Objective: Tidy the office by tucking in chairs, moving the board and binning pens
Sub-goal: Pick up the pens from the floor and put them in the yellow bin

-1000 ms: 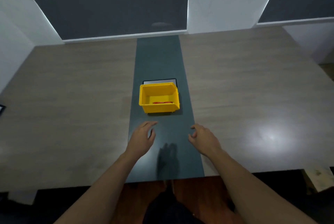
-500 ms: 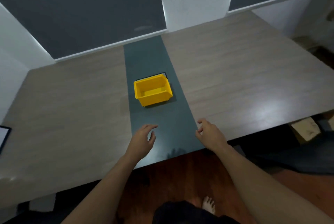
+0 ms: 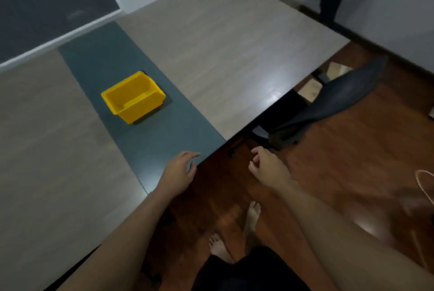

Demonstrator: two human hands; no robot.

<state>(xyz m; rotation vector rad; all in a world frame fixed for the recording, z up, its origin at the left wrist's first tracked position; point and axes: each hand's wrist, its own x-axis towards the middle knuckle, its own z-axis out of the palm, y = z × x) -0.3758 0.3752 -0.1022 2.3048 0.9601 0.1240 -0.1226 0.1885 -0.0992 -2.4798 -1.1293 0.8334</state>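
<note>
While both the left hand (image 3: 179,169) and right hand (image 3: 270,167) are hanging loosely open and empty at lower centre, the chair (image 3: 328,105) is waiting at centre right. Gripping its backrest squarely is looking wisest for tucking it under the table (image 3: 234,55).

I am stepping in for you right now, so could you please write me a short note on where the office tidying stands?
Left hand: open, empty, above the near table edge.
Right hand: loosely curled, empty, over the floor.
Yellow bin: on the table's dark centre strip; contents unclear from here.
Black chair: at the right, tilted, seat partly under the table, back sticking out.
Done: no loose pens visible on the table.
Left: tuck that chair in; the board is out of view.
</note>
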